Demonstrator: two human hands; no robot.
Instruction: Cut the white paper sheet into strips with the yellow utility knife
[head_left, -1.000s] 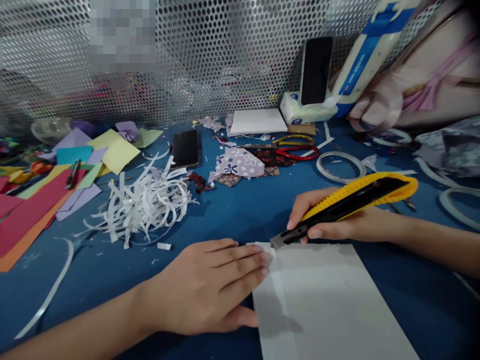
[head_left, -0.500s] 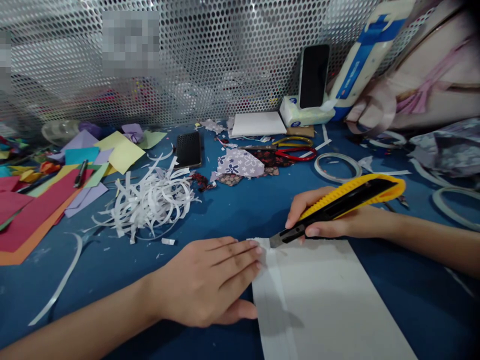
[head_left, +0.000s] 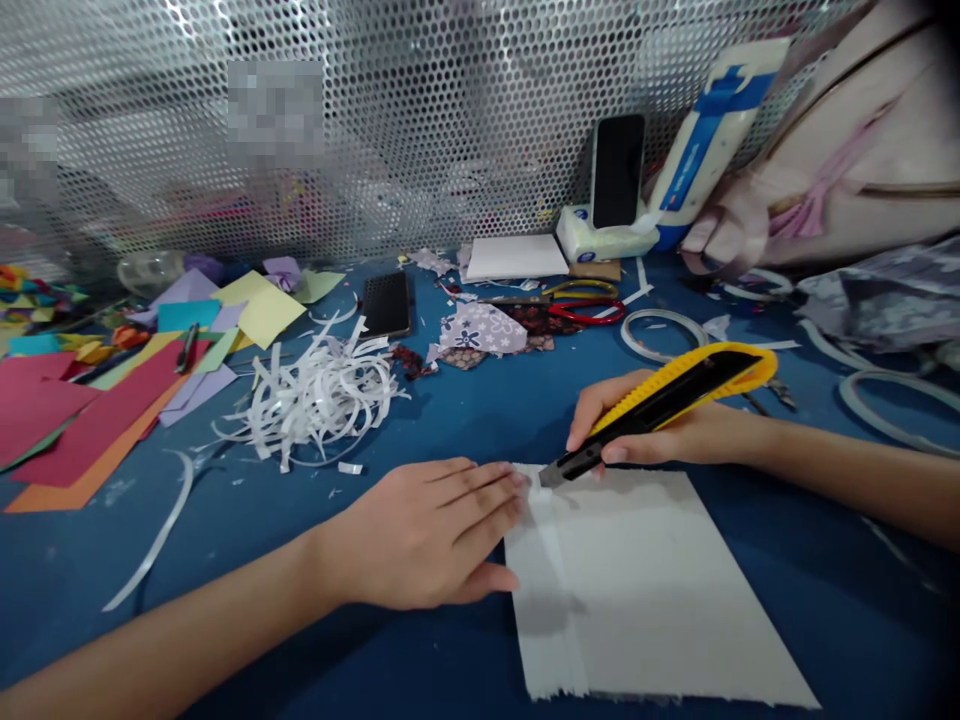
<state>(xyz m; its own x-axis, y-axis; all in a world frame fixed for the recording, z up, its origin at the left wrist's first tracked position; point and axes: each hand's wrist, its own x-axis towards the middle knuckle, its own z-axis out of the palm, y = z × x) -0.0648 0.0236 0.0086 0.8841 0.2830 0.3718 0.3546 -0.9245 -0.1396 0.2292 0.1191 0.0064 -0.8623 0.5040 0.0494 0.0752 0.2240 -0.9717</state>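
So the white board (head_left: 645,590) is laid flat on the blue table (head_left: 360,660), and everything below is placed by it. A paler strip can be seen running down its left side, though whether that's tape or something else can't be told.

The left hand (head_left: 424,535) is spread flat, palm down, over the board's left edge. Nothing is gripped by it; the fingers are kept together, with their tips rested on the board near its far left corner, and the thumb is stuck out toward the edge lower down.

A yellow-and-black cutter (head_left: 667,395) is held tight in the right hand (head_left: 675,435), above the board's far edge. The blade (head_left: 551,477) is angled down to the board just beside the left fingertips; how deep it's sunk, if at all, can't be made out.

Left of the board and farther back, a messy pile of white paper strips (head_left: 319,395) is heaped up, with coloured paper (head_left: 142,420) scattered beyond it. Straight back from the board, a floral scrap (head_left: 484,328) and scissors (head_left: 589,308) with red and yellow handles are left lying about. Behind those, to the board's far right, a phone (head_left: 619,170) is stood upright at a tissue pack (head_left: 600,240).
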